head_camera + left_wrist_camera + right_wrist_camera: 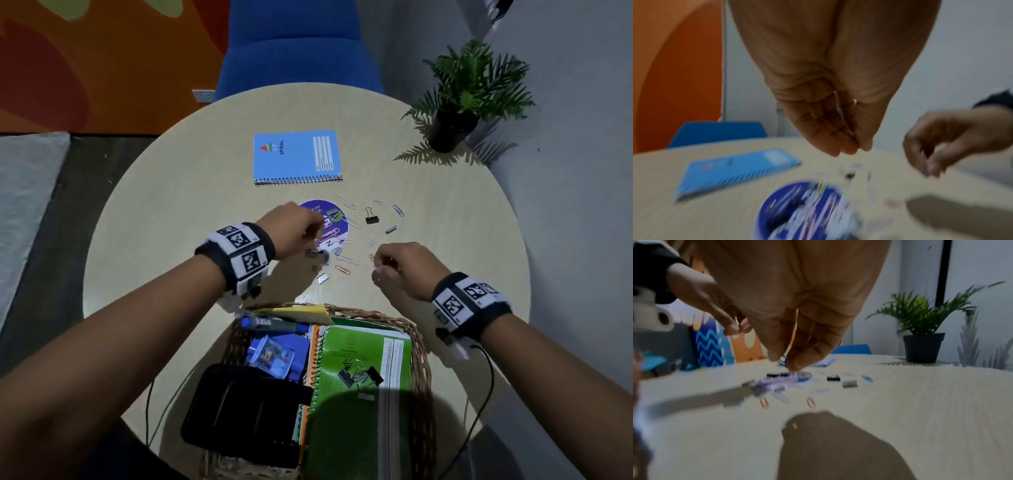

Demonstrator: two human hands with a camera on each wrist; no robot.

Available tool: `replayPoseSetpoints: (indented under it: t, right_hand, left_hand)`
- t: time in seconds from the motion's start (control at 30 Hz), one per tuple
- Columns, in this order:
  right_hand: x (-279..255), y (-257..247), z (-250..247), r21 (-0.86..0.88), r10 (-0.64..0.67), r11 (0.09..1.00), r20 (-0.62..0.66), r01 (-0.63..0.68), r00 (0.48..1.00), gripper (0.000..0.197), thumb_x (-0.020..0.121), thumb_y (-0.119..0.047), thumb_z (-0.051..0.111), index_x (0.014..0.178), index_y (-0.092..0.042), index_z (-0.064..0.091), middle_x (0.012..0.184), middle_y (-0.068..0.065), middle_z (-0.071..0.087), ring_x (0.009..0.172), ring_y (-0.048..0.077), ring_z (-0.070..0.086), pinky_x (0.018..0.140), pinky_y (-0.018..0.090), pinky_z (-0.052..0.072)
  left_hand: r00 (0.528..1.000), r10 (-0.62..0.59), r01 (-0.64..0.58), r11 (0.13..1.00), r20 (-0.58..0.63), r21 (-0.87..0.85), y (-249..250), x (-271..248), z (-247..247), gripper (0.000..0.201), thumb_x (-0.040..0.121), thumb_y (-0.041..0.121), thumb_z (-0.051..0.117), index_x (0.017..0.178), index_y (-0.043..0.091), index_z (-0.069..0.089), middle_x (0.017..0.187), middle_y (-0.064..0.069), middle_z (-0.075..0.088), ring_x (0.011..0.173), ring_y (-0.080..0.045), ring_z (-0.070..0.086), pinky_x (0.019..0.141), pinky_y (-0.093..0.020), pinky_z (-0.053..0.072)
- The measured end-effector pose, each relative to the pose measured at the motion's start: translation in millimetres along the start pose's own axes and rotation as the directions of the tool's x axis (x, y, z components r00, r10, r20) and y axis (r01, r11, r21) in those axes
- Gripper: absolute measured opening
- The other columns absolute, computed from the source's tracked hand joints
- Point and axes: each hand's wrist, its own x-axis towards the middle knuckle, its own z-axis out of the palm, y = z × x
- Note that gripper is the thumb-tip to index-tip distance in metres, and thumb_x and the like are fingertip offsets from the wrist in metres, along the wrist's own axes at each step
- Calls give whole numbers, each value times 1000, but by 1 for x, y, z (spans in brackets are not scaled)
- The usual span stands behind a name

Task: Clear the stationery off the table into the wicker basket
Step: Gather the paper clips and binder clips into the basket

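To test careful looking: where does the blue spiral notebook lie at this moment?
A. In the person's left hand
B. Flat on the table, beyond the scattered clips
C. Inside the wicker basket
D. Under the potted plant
B: the blue spiral notebook lies flat on the table, on the far side of the scattered paper clips, while the wicker basket at the near edge holds a green notebook instead.

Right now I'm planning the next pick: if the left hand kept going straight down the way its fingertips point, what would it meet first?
The left hand has its fingertips bunched and pointing down. Straight below them looks to be the round purple disc strewn with paper clips, so probably a clip on it. Blur leaves the height unclear.
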Motion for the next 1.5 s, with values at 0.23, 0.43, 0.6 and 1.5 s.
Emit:
replayPoseSetpoints:
  t: [0.23, 0.43, 0.6, 1.5]
  right_hand:
    - [-53, -24, -25, 235, 5, 972, -61, 9, 998, 9, 87, -12, 62, 88, -19, 68, 73, -7, 67, 69, 15, 63, 67, 26, 50]
    - [-91, -42, -21, 134, -40, 991, 78, 29, 996, 11, 87, -19, 58, 88, -26, 67, 77, -8, 70, 70, 9, 62, 69, 31, 52]
    - [-106, -43, -7, 115, -20, 993, 140, 4, 990, 15, 89, -26, 59, 98, -27, 70, 84, -9, 75, 75, 5, 66, 74, 25, 51]
    - [53, 37, 12, -286, 133, 948, -49, -141, 990, 16, 78, -1, 54, 87, -12, 60, 101, 6, 56, 92, 29, 56, 73, 39, 53]
  left_hand:
    - [983, 184, -183, 969, -12, -163, 89, -71, 1, 13, 87, 17, 58, 97, 20, 67, 92, 0, 69, 87, -21, 64, 79, -34, 51]
    - [988, 107, -104, 994, 110, -33, 141, -110, 54, 24, 94, 18, 51, 116, 18, 60, 113, -9, 58, 101, -32, 60, 79, -42, 48]
    - [981, -75, 95, 990, 177, -103, 124, -114, 94, 24, 88, 14, 58, 111, 16, 65, 107, -7, 58, 99, -29, 61, 85, -42, 53]
    - [949, -299, 297, 954, 102, 33, -33, 20, 7, 19, 85, 17, 61, 101, 10, 69, 105, -12, 70, 100, -30, 63, 80, -30, 46]
